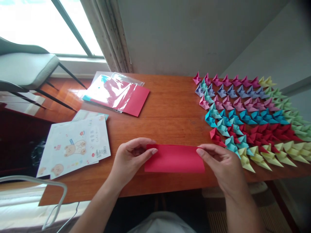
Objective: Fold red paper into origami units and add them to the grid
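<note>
The left hand [131,158] and right hand [222,161] each pinch a far corner of a red paper [175,159] over the near part of the wooden surface [170,119]. It looks folded just once, I'd say, with most creasing undone, while rows of finished paper shapes [246,117] cover the right. Red sheets [136,100] lie far left, beyond bear-printed packets [77,145]; a chair [26,68] stands near the bright window [70,26].

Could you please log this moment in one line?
left hand: pinching red paper at left | right hand: pinching it at right | paper figures: on table, right side
</note>
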Demonstrator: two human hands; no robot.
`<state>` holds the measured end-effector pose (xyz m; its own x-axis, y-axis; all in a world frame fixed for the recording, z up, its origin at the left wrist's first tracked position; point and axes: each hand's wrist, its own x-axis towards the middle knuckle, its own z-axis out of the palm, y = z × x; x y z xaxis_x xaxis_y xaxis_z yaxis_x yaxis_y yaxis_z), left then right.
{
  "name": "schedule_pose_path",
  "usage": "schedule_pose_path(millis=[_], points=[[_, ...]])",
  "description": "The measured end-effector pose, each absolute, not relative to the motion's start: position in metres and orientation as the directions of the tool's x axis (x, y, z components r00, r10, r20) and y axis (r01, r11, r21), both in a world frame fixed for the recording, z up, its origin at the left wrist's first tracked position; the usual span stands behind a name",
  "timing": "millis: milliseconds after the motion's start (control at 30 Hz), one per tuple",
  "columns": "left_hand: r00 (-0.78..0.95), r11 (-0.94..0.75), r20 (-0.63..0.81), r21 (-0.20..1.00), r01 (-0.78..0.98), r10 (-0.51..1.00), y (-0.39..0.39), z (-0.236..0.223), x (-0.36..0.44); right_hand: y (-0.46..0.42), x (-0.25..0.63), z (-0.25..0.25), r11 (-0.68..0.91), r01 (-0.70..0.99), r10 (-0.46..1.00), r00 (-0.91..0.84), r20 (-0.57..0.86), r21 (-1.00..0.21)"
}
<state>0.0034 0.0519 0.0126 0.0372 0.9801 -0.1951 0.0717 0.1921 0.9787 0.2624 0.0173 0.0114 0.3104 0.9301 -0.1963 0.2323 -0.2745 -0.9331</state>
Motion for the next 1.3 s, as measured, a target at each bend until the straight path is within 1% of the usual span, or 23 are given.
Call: schedule_pose_path(millis=[100,500,733,867,1300], points=[[0.046,0.191,-0.196,0.977,0.090,0.980,0.0522,0.0129,0.0024,0.0170,0.2626,0.0117,-0.274,0.228,0.930,0.309,-0.197,-0.934],[0.045,0.157,-0.160,0.985,0.072,0.986,0.0515,0.0076,0.0014,0.0161,0.2634,0.0119,-0.271,0.243,0.935,0.298,-0.194,-0.932],[0.025,0.194,-0.196,0.977,0.088,0.980,0.0525,0.0090,0.0021,0.0163,0.2633,0.0089,-0.205,0.283,0.960,0.243,-0.136,-0.937],[0.026,0.205,-0.207,0.977,0.064,0.978,0.0531,0.0099,0.0022,0.0184,0.2616,0.0093,-0.194,0.307,0.963,0.239,-0.122,-0.932],[0.012,0.197,-0.199,0.977,0.075,0.980,0.0532,0.0107,0.0025,0.0200,0.2629,0.0087,-0.198,0.277,0.963,0.234,-0.134,-0.940]])
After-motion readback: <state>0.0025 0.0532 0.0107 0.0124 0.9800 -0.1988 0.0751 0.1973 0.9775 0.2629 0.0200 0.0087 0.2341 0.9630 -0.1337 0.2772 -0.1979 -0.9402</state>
